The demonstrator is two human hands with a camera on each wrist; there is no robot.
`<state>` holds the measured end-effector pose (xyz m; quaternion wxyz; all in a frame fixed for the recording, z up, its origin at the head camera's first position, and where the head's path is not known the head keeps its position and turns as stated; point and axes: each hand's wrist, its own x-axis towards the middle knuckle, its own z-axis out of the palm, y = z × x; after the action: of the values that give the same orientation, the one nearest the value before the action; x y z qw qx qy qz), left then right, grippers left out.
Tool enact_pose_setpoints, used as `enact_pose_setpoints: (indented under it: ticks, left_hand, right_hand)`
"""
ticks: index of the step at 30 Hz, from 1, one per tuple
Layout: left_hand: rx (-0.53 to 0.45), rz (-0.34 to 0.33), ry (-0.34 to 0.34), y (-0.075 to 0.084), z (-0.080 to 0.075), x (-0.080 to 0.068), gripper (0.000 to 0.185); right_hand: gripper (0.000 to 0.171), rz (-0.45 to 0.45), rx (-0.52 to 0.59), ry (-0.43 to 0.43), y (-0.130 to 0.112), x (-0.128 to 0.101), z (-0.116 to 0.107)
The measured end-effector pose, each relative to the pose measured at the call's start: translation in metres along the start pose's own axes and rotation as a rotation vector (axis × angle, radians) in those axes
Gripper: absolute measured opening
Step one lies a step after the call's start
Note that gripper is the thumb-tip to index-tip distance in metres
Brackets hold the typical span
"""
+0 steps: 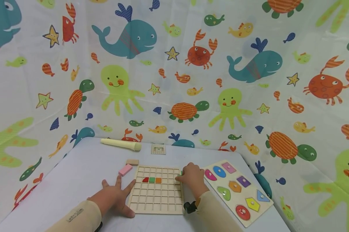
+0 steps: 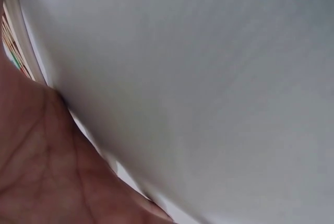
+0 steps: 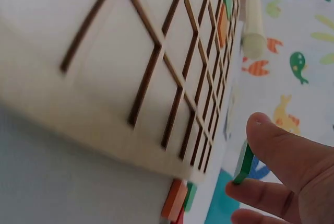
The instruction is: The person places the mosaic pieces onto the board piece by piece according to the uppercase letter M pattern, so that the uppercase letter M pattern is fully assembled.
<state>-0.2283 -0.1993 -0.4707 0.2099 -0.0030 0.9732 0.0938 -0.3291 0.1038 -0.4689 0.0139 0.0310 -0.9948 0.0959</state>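
Observation:
A wooden grid board lies on the white table, with a red, a green and an orange tile in one row. My left hand lies flat on the table, fingers spread, its thumb touching the board's left edge. My right hand is at the board's right edge. In the right wrist view its thumb and finger pinch a thin green tile just off the grid board. More coloured tiles lie by the board's corner.
A shape peg puzzle lies right of the grid board. A pink block and a tan block sit at the board's far left corner. Behind them are a cream cylinder and a small pattern card. A sea-animal curtain encloses the table.

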Motion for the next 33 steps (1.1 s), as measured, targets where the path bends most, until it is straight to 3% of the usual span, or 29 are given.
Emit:
enact_pose_setpoints:
  ticks: [5,12,23,33]
  left_hand:
    - [0.062,0.038,0.009,0.0,-0.002,-0.003,0.135]
    - [0.069,0.053,-0.012,0.002,-0.006,-0.009,0.132]
    - [0.049,0.029,0.01,0.0,-0.002,-0.003,0.134]
    - [0.029,0.018,0.014,0.001,-0.002,-0.004,0.135]
  right_hand:
    - [0.045,-0.061,-0.055,-0.01,-0.014,-0.002,0.005]
    - [0.048,-0.128,-0.096,-0.033,-0.031,-0.007,0.006]
    - [0.046,-0.216,-0.147,-0.093,-0.046,-0.005,0.002]
    - [0.038,-0.332,-0.212,-0.067,-0.051,0.01,0.015]
